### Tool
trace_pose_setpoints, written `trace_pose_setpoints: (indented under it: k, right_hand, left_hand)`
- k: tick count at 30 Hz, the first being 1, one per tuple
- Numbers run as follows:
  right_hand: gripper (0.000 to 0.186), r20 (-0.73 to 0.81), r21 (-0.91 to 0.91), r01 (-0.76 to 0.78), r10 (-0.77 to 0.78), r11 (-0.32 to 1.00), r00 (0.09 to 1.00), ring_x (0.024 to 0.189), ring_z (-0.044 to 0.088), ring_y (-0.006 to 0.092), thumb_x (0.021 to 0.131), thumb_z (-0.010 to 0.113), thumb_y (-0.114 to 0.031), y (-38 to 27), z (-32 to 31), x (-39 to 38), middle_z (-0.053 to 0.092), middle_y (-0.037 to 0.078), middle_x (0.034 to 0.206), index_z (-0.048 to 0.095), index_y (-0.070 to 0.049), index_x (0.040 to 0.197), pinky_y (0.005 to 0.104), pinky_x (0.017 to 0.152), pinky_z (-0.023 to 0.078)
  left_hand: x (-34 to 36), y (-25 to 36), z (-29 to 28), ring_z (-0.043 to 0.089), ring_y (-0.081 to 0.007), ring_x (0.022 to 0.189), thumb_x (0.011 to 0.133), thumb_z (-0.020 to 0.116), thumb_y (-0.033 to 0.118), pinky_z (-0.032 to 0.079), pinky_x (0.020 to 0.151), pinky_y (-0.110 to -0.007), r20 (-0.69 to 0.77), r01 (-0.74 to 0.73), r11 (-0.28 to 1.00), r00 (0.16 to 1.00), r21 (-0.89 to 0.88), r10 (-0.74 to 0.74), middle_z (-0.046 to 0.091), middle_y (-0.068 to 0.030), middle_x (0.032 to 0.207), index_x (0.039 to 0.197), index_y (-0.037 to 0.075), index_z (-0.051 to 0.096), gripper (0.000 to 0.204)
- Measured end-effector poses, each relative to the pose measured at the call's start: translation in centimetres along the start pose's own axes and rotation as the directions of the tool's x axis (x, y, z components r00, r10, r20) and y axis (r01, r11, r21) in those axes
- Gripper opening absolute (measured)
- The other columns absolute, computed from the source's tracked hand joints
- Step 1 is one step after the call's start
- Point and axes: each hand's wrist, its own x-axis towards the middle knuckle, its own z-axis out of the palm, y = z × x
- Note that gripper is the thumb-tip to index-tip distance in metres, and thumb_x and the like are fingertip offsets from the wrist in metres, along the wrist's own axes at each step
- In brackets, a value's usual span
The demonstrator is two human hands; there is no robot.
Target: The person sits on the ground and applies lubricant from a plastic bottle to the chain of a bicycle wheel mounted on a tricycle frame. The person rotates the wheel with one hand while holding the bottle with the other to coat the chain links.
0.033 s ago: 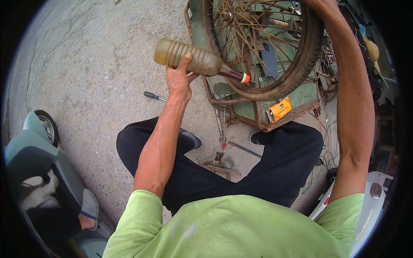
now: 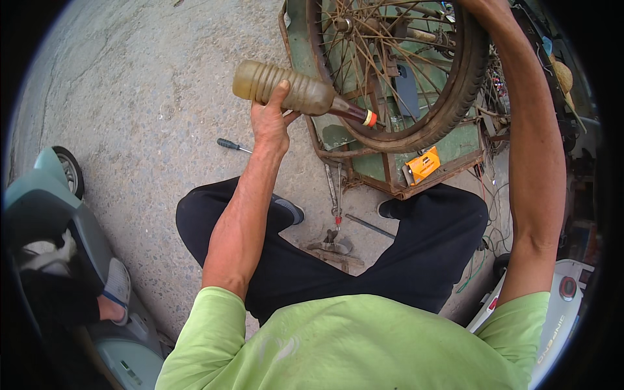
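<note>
My left hand point(image 2: 270, 120) grips a cloudy yellowish, ribbed plastic bottle point(image 2: 279, 84), tilted sideways, with a dark neck and red tip point(image 2: 370, 118) over the lower inner rim of a rusty spoked bicycle wheel point(image 2: 348, 49). The tyre point(image 2: 448, 107) faces me above a green metal cart frame point(image 2: 374, 166). My right arm stretches up the right side to my right hand point(image 2: 473, 9) at the tyre's top, its fingers cut off by the upper edge. An orange box point(image 2: 424, 166) rests on the cart below the wheel.
A screwdriver point(image 2: 229, 143), long wrenches point(image 2: 333, 192), a bar point(image 2: 367, 224) and a metal tool point(image 2: 331, 247) lie on the concrete around my legs. At left is a teal scooter point(image 2: 104, 227) with another person's sandalled foot point(image 2: 116, 289); at right, wires point(image 2: 494, 201) and a white vehicle point(image 2: 559, 312).
The teal scooter and the other person's foot at left have shifted up and to the left in the picture. My hands, the bottle and the wheel look unchanged.
</note>
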Motion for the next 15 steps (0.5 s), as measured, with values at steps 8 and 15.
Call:
trace_pose_setpoints:
  k: [8,15]
  right_hand:
    - [0.077,-0.028,-0.034,-0.067,0.066,0.997,0.997,0.113,0.07,0.0323,0.089,0.074,-0.038,0.8,0.4,0.5,0.071,0.025,0.122,0.051,0.004,0.148,0.0394,0.102,0.053]
    - [0.078,-0.04,-0.043,-0.061,0.06,0.997,0.997,0.116,0.069,0.0336,0.089,0.073,-0.039,1.1,0.6,0.2,0.07,0.026,0.126,0.05,0.004,0.149,0.0397,0.104,0.052]
  left_hand:
    - [0.3,0.0,-0.8,0.063,-0.0325,0.122,0.092,0.08,0.045,0.048,0.111,-0.063,-0.024,0.082,0.994,0.996,-0.067,-0.084,0.06,-0.0166,0.133,0.142,0.005,0.051,0.07]
    - [0.2,0.4,-0.9,0.063,-0.033,0.123,0.093,0.079,0.044,0.049,0.111,-0.061,-0.024,0.079,0.992,0.996,-0.098,-0.082,0.06,-0.0171,0.133,0.142,0.004,0.051,0.068]
